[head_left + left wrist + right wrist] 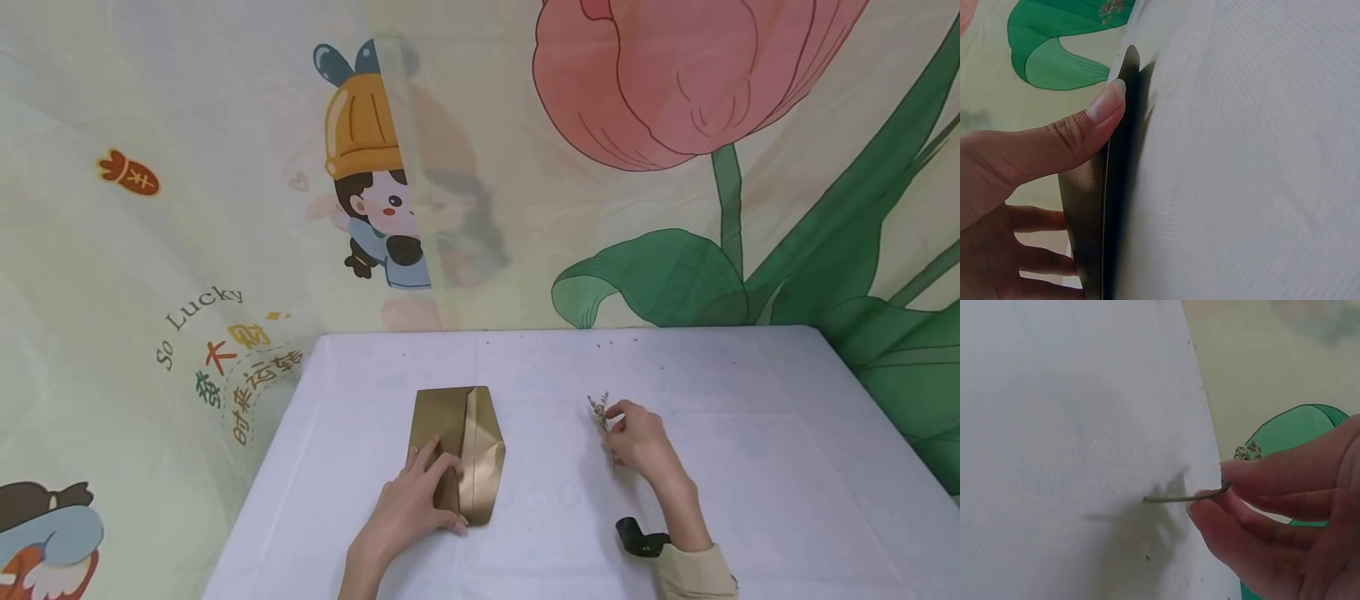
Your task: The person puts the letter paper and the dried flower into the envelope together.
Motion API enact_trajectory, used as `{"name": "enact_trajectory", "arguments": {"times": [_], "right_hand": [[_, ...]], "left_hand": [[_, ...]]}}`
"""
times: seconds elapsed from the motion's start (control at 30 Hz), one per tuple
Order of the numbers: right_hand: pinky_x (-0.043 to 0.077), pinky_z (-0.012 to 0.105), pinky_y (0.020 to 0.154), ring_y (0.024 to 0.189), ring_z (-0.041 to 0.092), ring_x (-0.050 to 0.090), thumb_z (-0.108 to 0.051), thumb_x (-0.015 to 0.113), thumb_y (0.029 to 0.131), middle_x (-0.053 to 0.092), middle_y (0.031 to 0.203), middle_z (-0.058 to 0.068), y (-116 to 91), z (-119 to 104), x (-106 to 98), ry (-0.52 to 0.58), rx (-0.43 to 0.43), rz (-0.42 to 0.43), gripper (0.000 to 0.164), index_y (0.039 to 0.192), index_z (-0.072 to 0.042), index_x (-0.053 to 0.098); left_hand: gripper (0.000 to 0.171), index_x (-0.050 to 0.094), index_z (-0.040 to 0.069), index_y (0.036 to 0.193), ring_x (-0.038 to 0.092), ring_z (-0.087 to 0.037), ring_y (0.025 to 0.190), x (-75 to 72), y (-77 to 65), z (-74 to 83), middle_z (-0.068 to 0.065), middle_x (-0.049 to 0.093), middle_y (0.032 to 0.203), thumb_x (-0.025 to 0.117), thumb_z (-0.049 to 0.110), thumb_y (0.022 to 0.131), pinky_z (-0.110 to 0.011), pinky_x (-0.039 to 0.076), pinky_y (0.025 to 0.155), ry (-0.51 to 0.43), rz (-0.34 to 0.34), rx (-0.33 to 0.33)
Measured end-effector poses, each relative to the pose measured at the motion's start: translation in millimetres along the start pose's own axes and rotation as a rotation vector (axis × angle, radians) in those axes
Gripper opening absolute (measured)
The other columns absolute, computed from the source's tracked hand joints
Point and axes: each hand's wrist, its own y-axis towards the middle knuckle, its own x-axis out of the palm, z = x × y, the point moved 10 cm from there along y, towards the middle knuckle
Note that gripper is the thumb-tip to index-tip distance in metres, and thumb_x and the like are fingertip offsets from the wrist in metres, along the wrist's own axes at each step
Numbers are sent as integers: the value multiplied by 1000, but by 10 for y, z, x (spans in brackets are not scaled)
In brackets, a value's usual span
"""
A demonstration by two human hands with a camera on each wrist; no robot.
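the left hand [408,504] is on the golden envelope [438,412], which lies on the bench [780,483], closer to the left edge than to the right one; its thumb is at the envelope's near side and its fingers bend over the face, so this grip is clamped on the envelope; the flap [492,483] is unfolded toward the bench's right edge; the right hand [643,440] has its thumb and fingertips together, clamped on a small sprig [597,406] by the stem [1169,500], above the bench and well apart from the envelope; the flowery top points to the bench's far edge, and the bare stem end sticks out freely; in my judgement the sprig needs a light pinch, low on the stem, because the tiny flowers look dry and could easily break; the left hand should press only enough that the envelope does not slide, without creasing the paper, and it is better to keep the fingers away from the flap's fold.
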Motion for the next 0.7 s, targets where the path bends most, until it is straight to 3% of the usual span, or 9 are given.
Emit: {"name": "enact_trajectory", "arguments": {"times": [0.27,0.7], "right_hand": [[56,31,57,64,20,63,3,68,91,61,93,17,-11,-77,135,71,-8,-43,36,126,5,58],[58,32,57,61,21,64,-1,71,92,63,95,16,-26,-172,268,84,-20,-67,36,126,3,60]], "left_hand": [[70,56,31,119,34,-69,138,2,2,-7,-26,38,160,90,49,61,-80,47,77,0,-1,-8],[68,55,31,117,33,-68,139,3,1,-10,-25,37,161,90,49,62,-79,47,78,-5,-5,-17]]}}
